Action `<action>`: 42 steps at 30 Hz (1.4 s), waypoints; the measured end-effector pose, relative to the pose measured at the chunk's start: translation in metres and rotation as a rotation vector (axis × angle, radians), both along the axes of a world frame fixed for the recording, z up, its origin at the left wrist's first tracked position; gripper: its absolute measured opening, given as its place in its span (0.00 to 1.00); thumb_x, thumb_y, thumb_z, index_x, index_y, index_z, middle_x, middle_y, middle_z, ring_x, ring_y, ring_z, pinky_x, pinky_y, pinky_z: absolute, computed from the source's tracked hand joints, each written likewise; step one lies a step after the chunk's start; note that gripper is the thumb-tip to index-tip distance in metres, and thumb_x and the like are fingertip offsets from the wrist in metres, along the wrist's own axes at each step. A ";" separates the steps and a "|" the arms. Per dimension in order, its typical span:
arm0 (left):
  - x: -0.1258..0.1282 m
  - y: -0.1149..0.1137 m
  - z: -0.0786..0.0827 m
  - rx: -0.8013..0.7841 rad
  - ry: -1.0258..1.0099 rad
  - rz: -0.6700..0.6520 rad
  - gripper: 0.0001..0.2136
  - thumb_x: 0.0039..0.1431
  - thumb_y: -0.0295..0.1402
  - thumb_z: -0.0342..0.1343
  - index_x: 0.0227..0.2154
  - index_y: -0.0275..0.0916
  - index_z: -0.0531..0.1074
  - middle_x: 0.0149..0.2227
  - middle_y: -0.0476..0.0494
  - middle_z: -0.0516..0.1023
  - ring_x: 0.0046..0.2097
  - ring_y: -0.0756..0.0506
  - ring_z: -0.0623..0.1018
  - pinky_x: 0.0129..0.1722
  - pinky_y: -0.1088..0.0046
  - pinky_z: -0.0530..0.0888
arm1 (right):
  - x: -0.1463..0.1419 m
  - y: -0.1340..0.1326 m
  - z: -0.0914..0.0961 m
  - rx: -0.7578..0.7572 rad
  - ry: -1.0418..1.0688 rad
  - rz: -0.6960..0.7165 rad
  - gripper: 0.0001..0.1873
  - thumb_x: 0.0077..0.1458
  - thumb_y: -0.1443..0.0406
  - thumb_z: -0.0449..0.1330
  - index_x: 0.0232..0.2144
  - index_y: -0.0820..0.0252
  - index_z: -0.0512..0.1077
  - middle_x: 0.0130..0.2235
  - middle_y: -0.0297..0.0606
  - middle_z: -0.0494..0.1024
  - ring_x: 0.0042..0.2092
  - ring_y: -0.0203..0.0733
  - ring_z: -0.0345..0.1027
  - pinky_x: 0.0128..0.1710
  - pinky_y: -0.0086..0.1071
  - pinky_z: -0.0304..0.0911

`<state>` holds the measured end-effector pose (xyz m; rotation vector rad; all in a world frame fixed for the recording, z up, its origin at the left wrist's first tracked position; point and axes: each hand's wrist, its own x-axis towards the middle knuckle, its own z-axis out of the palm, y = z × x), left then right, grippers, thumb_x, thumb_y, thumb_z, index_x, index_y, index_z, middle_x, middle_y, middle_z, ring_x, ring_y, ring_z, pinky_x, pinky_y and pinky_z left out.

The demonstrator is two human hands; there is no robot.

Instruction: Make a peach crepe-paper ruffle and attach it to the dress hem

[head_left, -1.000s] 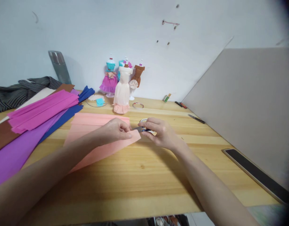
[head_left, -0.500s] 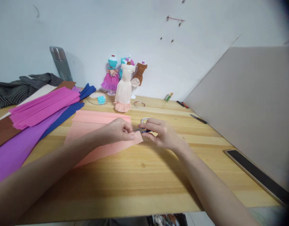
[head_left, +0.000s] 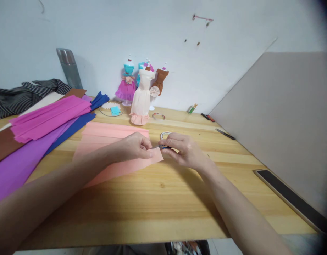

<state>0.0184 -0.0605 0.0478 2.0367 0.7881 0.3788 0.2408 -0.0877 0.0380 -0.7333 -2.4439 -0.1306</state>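
Note:
A sheet of peach crepe paper (head_left: pixel 112 170) lies on the wooden table, its right corner raised between the thumb and fingers of my left hand (head_left: pixel 139 146). My right hand (head_left: pixel 183 148) grips a small pair of dark-handled scissors (head_left: pixel 165 146), whose blades point left at the paper's edge beside my left fingertips. Part of the blades is hidden by the paper and fingers. Just behind my right hand lies a white ring, perhaps a tape roll (head_left: pixel 165 135). Several mini dress forms stand at the back, the nearest in a cream and peach dress (head_left: pixel 142 94).
Folded crepe papers in pink (head_left: pixel 50 118), purple (head_left: pixel 33 166) and blue (head_left: pixel 70 132) are piled left, near a striped cloth (head_left: pixel 9 102) and a bottle (head_left: pixel 70 68). A craft knife (head_left: pixel 225 134) and a dark phone-like slab (head_left: pixel 288 196) lie right, along a grey panel (head_left: pixel 286 106).
The scissors' handles look closer together than before, with the blades still at the paper's edge. Both hands keep nearly the same place; the view has shifted slightly.

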 end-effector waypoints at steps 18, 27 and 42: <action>0.000 -0.001 0.000 -0.010 0.002 -0.020 0.14 0.47 0.37 0.54 0.15 0.37 0.58 0.19 0.54 0.50 0.24 0.54 0.53 0.25 0.73 0.49 | -0.001 -0.002 0.002 -0.025 -0.004 0.022 0.12 0.59 0.65 0.53 0.43 0.62 0.72 0.29 0.40 0.73 0.30 0.38 0.65 0.29 0.30 0.61; -0.001 -0.001 0.004 0.004 0.036 -0.022 0.09 0.46 0.35 0.52 0.17 0.36 0.65 0.19 0.54 0.54 0.24 0.54 0.56 0.24 0.74 0.51 | 0.000 -0.002 0.001 -0.021 0.018 0.028 0.11 0.60 0.65 0.54 0.42 0.62 0.73 0.28 0.40 0.73 0.29 0.38 0.65 0.28 0.30 0.60; 0.000 -0.002 0.004 0.021 0.042 -0.019 0.08 0.45 0.33 0.51 0.16 0.36 0.63 0.19 0.55 0.54 0.24 0.54 0.56 0.24 0.74 0.51 | 0.001 -0.001 0.002 -0.027 0.011 0.056 0.10 0.59 0.66 0.55 0.42 0.63 0.71 0.27 0.39 0.72 0.29 0.37 0.64 0.28 0.30 0.59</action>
